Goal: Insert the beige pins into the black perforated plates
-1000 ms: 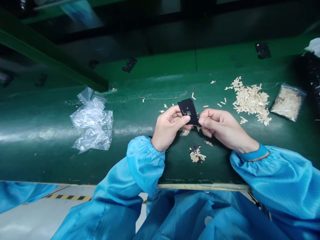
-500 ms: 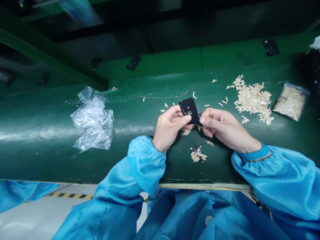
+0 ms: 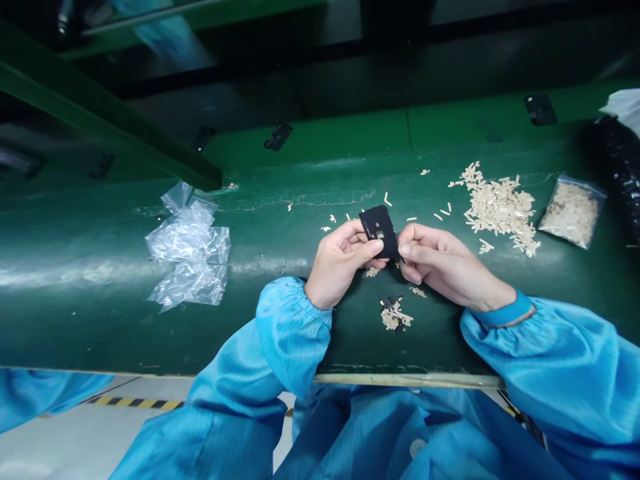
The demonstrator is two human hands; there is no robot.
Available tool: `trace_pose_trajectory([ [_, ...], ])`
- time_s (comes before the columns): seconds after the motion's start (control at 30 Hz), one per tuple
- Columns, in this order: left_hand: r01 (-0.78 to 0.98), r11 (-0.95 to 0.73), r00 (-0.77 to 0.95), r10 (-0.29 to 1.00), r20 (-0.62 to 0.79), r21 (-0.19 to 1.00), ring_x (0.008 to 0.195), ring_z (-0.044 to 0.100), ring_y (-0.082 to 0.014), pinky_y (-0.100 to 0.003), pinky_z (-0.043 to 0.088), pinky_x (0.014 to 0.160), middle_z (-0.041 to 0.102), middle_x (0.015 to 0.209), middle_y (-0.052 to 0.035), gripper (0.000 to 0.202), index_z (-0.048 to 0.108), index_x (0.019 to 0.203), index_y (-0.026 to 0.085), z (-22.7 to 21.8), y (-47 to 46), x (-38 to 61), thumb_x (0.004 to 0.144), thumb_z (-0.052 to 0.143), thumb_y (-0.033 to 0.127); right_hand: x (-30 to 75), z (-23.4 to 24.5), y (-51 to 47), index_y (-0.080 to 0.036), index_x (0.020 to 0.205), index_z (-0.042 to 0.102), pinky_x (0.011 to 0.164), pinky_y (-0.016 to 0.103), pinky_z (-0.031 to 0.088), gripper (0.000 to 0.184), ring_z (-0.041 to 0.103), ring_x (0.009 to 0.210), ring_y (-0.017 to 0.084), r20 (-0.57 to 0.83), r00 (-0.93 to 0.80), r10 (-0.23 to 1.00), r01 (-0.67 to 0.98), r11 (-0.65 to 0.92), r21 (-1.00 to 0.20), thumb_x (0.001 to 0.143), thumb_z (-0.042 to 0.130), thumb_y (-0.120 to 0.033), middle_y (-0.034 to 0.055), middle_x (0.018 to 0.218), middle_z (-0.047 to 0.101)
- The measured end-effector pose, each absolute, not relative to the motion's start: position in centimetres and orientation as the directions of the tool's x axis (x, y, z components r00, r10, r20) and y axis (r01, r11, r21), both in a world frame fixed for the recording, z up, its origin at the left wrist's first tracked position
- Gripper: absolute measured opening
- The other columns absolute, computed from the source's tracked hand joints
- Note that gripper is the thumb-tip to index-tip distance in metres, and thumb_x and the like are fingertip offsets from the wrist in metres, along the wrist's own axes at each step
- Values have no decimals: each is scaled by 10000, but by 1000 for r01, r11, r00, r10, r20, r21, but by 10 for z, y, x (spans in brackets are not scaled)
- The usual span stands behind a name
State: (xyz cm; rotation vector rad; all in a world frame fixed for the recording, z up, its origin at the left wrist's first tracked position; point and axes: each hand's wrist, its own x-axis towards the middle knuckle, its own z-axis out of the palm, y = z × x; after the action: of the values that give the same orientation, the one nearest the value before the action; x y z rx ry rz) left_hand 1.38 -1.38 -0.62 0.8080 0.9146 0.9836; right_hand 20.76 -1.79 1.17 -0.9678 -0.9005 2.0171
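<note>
Both my hands hold a small black plate with cutouts (image 3: 379,230) up over the green belt. My left hand (image 3: 345,261) pinches its left side between thumb and fingers. My right hand (image 3: 443,261) grips its lower right corner. Below the hands lies a small heap of beige strips mixed with black bits (image 3: 395,316). A larger heap of the same strips (image 3: 500,209) spreads to the right of my right hand, with a few strays around the plate.
A clear bag of beige strips (image 3: 571,213) lies at the right, and crumpled clear plastic bags (image 3: 189,250) lie at the left. A black bag (image 3: 617,173) stands at the far right. My blue sleeves cover the belt's near edge (image 3: 407,380).
The black plate has turned slightly between my fingers and sits a little lower, with my hands closer together. The whole view has shifted a little.
</note>
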Motion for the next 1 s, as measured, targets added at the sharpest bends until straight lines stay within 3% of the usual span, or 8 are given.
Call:
trace_pose_trajectory([
  [0.37, -358, 377, 294, 914, -280, 854, 696, 716, -92, -155, 601, 611, 725, 886, -15, 376, 662, 1030, 172, -5, -16, 16, 767, 868, 344, 206, 15, -18, -195, 822, 577, 533, 255, 325, 221, 479, 524, 98, -365, -500, 785, -371, -576, -729, 873, 743, -332, -43, 622, 557],
  [1.0, -429, 379, 262, 921, -288, 820, 718, 711, -78, -140, 600, 624, 707, 889, 8, 373, 654, 1019, 179, -4, -17, 18, 754, 877, 317, 204, 13, -20, -193, 872, 600, 551, 257, 319, 179, 475, 546, 104, -310, -542, 781, -397, -563, -725, 851, 754, -282, -48, 614, 528],
])
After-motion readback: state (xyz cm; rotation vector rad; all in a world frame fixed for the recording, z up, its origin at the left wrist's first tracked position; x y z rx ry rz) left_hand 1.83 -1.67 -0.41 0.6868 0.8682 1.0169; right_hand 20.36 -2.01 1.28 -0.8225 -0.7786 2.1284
